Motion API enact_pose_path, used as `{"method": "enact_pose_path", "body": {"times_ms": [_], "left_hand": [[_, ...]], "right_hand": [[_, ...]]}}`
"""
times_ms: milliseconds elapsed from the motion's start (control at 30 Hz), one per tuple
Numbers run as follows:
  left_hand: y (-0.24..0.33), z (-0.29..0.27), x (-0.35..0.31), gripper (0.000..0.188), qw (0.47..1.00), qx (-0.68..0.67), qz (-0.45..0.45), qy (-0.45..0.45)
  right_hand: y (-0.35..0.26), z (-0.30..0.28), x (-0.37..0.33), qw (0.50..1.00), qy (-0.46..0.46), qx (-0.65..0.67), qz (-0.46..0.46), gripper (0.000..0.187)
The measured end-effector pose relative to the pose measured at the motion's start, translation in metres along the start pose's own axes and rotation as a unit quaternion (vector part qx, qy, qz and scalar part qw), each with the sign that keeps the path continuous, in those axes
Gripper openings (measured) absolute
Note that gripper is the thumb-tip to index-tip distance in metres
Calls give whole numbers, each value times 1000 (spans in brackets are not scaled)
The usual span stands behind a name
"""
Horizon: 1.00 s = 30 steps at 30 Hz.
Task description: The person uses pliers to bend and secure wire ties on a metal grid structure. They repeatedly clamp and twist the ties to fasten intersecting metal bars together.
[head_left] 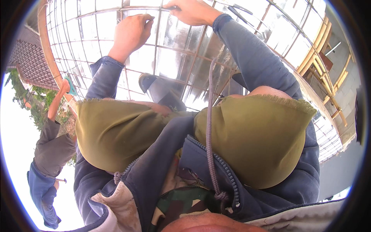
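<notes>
My left hand (134,34) is closed above the steel bar grid (156,45), thumb against the curled fingers. Whatever sits in that pinch is too small to make out. To its right, my right hand (193,12) is bent at the wrist with its fingers curled together beside a bar at the top of the view. I cannot tell what those fingertips hold. Just beyond the right wrist lies a dark tool with two slim handles (240,11), apart from the fingers. Shiny metal sheeting (172,62) spreads under the bars. My boots (148,83) show below the hands.
At the left, another person (50,150) in a teal sandal stands by the curved edge board (45,42). Bamboo poles (322,73) are stacked past the right edge. A tiled roof (33,58) and greenery lie beyond the left side. A grey cord (209,127) hangs from my jacket.
</notes>
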<state>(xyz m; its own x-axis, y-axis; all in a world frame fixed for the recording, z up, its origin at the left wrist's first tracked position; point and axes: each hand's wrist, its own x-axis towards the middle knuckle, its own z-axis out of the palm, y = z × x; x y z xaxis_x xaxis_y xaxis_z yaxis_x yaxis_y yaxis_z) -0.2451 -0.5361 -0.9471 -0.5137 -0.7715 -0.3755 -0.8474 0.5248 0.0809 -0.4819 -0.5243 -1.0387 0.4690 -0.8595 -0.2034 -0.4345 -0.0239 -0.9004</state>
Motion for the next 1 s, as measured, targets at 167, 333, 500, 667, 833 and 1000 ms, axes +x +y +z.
{"method": "enact_pose_path", "body": {"times_ms": [167, 333, 500, 667, 833, 1000], "left_hand": [[21, 2, 20, 23, 992, -124, 2, -20], [-13, 17, 63, 30, 994, -95, 29, 48], [-45, 6, 77, 33, 999, -16, 27, 18], [-57, -34, 72, 37, 997, 51, 24, -52], [-124, -78, 93, 36, 986, 134, 94, 24], [-118, -131, 86, 29, 947, 263, 149, 109]], "right_hand": [[0, 0, -2, 1000, 8, 20, -4, 40], [1, 10, 1, 998, 12, -51, 44, 33], [-6, 7, -18, 988, 108, -110, 10, 30], [-18, -68, -114, 907, 206, -365, 35, 22], [18, -67, -139, 906, 152, -388, 79, 27], [-4, -73, -136, 919, 201, -336, 51, 26]]}}
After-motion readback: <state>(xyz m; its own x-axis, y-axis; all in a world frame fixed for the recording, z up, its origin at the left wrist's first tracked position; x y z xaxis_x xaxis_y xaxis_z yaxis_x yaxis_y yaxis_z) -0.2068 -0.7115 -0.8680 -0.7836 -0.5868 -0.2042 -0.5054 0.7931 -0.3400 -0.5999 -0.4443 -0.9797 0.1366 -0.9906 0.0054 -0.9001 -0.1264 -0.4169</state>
